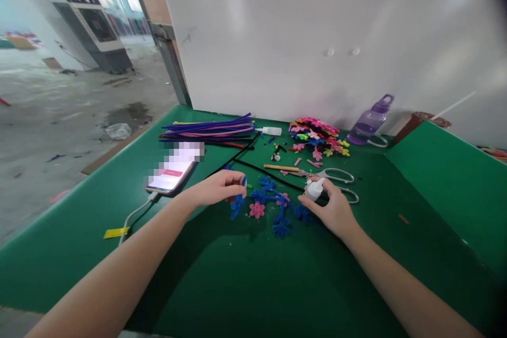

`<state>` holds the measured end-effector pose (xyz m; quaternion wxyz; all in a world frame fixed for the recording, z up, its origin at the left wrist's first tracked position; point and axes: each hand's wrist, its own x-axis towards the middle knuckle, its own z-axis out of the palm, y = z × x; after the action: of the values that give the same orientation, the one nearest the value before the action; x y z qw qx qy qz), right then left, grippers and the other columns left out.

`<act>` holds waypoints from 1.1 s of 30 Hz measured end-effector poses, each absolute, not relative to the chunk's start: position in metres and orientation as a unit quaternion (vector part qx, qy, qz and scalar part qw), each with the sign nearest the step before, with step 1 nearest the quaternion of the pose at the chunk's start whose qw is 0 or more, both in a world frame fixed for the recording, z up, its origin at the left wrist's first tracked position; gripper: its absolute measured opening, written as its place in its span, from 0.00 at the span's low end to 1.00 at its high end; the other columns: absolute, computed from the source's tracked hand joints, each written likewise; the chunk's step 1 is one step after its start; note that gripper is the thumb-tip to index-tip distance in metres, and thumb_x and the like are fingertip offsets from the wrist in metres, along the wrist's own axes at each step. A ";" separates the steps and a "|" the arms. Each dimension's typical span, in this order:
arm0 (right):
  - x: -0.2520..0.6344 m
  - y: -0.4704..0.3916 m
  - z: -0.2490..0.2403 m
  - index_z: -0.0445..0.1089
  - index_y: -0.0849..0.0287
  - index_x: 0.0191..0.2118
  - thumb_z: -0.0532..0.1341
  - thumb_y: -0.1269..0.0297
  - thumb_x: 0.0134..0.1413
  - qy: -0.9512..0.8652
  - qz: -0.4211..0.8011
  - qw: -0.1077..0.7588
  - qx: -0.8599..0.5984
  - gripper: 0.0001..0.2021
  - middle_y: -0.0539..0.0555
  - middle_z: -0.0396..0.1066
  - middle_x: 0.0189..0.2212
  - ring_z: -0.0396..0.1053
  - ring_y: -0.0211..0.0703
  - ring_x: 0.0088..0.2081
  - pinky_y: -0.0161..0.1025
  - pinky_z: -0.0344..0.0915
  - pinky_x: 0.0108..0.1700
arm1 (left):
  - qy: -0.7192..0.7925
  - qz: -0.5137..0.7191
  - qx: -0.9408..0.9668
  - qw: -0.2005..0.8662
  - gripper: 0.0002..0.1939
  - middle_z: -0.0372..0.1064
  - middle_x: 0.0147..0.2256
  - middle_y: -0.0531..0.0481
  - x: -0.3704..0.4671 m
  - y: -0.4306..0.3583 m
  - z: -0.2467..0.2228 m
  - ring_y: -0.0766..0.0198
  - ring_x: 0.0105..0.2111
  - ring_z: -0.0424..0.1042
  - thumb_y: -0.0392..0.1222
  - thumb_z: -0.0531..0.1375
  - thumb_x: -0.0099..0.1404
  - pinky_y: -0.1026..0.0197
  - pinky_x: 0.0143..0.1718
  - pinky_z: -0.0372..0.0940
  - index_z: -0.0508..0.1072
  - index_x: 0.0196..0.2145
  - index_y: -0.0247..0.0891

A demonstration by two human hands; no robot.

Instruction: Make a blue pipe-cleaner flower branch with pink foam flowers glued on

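Between the fingers of my left hand [222, 188] is a blue pipe-cleaner piece [237, 207], its lower lobes hanging below the fingertips. My right hand [335, 208] is closed around a small white glue bottle [314, 189], whose nozzle tilts up to the right. On the green table between the hands lies a blue pipe-cleaner branch [281, 226] with leaf-like ends. A pink flower [257, 209] sits at its left, and another pink flower [282, 199] rests on the branch. Scissors [336, 174] with grey handles lie just behind my right hand, partly hidden by it.
A phone [168, 174] on a cable lies at left. Behind are a bundle of pipe cleaners [209, 128], a second white bottle [272, 131], a wooden stick [281, 167] and a colourful flower pile [315, 134]. A purple water bottle [368, 122] stands by the white board [277, 47].
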<state>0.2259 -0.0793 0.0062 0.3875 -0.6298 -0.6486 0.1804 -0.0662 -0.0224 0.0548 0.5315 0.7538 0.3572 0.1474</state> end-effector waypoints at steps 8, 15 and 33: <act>0.227 -0.079 0.003 0.66 0.54 0.42 0.64 0.47 0.38 -0.648 0.180 0.385 -0.632 0.24 0.57 0.70 0.42 0.65 0.59 0.47 0.53 0.62 0.45 | 0.357 0.351 0.600 0.623 0.07 0.69 0.31 0.48 -0.064 -0.019 0.040 0.66 0.30 0.68 0.41 0.52 0.63 0.61 0.34 0.63 0.62 0.29 0.36; 0.227 -0.078 0.003 0.67 0.54 0.41 0.64 0.49 0.39 -0.642 0.185 0.386 -0.636 0.23 0.57 0.70 0.43 0.66 0.58 0.46 0.52 0.63 0.44 | 0.329 0.432 0.556 0.629 0.09 0.64 0.21 0.54 -0.063 -0.016 0.033 0.70 0.23 0.65 0.39 0.53 0.63 0.65 0.28 0.59 0.60 0.25 0.36; 0.226 -0.085 0.017 0.60 0.55 0.48 0.56 0.56 0.54 -0.539 0.209 0.583 -0.571 0.16 0.51 0.66 0.29 0.67 0.40 0.28 0.40 0.65 0.31 | 0.411 0.450 0.512 0.606 0.11 0.57 0.19 0.58 -0.043 -0.023 0.028 0.75 0.17 0.63 0.46 0.59 0.60 0.71 0.18 0.49 0.64 0.29 0.36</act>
<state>0.2257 -0.0851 0.0172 0.5828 -0.5713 -0.5388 0.2087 -0.0430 -0.0234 0.0285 0.6058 0.5118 0.4106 0.4501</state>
